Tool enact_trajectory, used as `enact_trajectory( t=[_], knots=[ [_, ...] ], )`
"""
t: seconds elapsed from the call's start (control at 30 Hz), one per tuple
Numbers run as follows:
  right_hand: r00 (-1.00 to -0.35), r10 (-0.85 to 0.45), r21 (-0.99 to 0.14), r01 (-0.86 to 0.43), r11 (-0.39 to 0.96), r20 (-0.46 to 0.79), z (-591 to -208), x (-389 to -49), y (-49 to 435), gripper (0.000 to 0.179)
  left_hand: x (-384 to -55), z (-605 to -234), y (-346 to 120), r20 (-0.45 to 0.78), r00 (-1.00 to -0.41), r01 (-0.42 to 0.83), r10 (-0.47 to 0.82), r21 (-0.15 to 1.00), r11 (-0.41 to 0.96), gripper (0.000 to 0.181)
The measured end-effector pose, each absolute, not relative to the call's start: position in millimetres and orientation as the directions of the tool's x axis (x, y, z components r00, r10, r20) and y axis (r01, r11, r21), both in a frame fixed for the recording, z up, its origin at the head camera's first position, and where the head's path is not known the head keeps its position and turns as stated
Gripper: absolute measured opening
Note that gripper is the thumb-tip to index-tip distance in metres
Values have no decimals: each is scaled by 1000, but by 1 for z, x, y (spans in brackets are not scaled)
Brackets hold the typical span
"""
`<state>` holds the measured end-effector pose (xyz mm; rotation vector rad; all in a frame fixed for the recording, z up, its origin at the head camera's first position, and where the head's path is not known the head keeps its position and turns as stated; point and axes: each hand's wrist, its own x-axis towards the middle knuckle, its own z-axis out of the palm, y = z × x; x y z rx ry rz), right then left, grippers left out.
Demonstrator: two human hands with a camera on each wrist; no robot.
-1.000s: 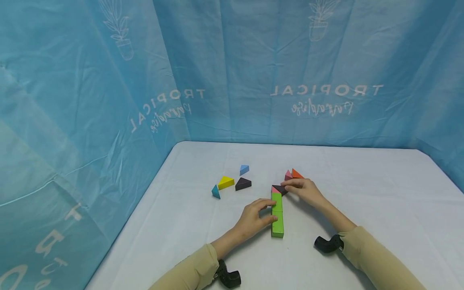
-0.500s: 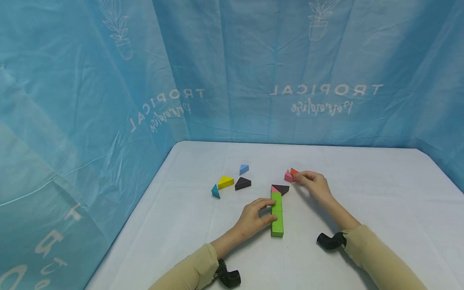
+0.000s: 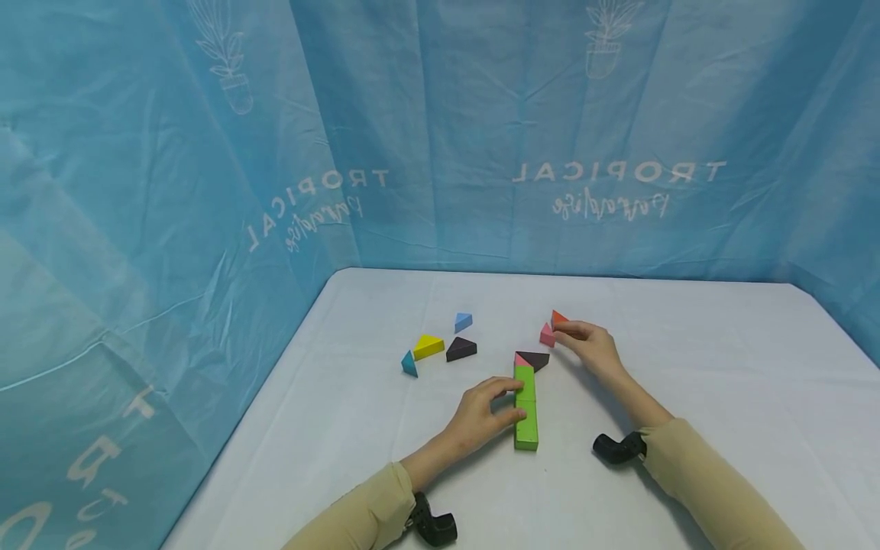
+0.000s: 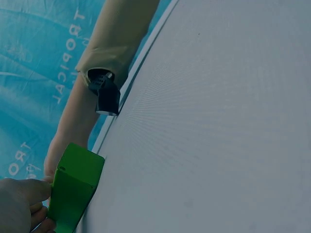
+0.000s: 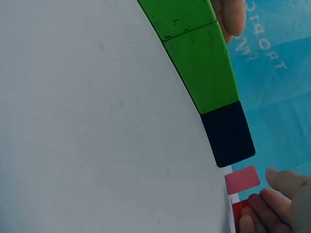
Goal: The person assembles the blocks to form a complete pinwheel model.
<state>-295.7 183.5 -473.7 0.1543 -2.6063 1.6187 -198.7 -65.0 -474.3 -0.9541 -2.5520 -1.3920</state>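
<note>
Two green rectangular blocks (image 3: 525, 424) stand end to end, topped at the far end by a small pink triangular block (image 3: 523, 360) and a black triangular block (image 3: 535, 359). My left hand (image 3: 481, 416) touches the green blocks' left side with thumb and fingertips. My right hand (image 3: 593, 347) is beside a second pink triangular block (image 3: 546, 336) and an orange triangular block (image 3: 559, 318). In the right wrist view, the right fingers (image 5: 265, 208) lie against the orange block, partly covering it, and the thumb stands apart from them.
To the left lie a yellow triangular block (image 3: 428, 346), a second black one (image 3: 461, 349), a light blue one (image 3: 464, 321) and a teal one (image 3: 409, 364). The white table (image 3: 330, 443) meets blue curtains (image 3: 440, 137) at the back and left.
My right hand has left the black block beside the green ones and moved to the pink and orange pair. The orange block has shifted away, apart from the pink one. The left hand stays put.
</note>
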Motion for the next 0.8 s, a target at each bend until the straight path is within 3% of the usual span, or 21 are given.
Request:
enact_trajectory(
  t=[0.23,0.53,0.8],
  knots=[
    [-980,-83,-821,-195,537,178,-479,-299,175,38,-199,-475,-64,359,-801,561,480,731,389,41],
    [-972,-84,-801,-228,554,219,-479,-304,174,22,-198,-474,-65,359,-801,564,480,723,400,41],
    [-979,-118,-817,-205,539,168,-476,-304,172,36,-197,-472,-65,358,-800,563,481,727,394,42]
  ],
)
